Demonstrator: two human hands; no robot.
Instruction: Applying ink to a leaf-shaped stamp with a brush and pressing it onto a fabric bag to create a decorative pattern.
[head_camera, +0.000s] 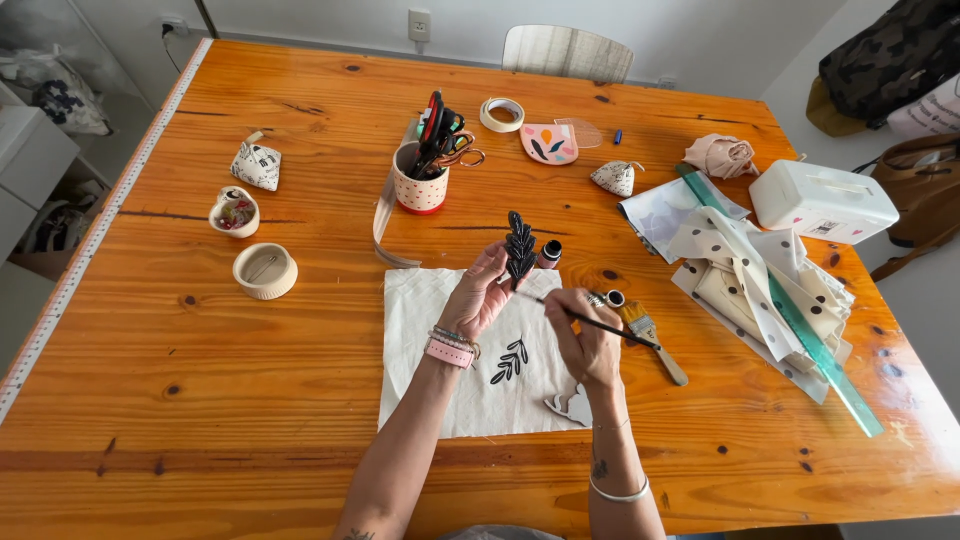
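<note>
Above the cloth: both hands meet over the white cloth (440, 350) on the wooden table (250, 400).
Left hand: the left hand (478, 300) holds a black leaf-shaped stamp (519, 245) upright; its fingers are closed around the lower end of the stamp.
Stamp axis: the long axis stands nearly vertical in the view, with the tip pointing away from the person.
Right hand: the right hand (590, 345) pinches a thin brush (590, 320); the fingers are closed on the handle.
Brush direction: the brush lies slanted, its tip pointing up-left toward the base of the stamp, very near or touching it; I cannot tell which.
Key relation: the stamp is up and to the left of the right fingers, and the left hand is the nearer one because it grips it.
On the cloth: a black leaf print (510, 360) lies between the two wrists.
Nearby: a small paint bottle (549, 253) stands just beside the stamp, and a flat paintbrush (655, 340) lies right of the right hand.
</note>
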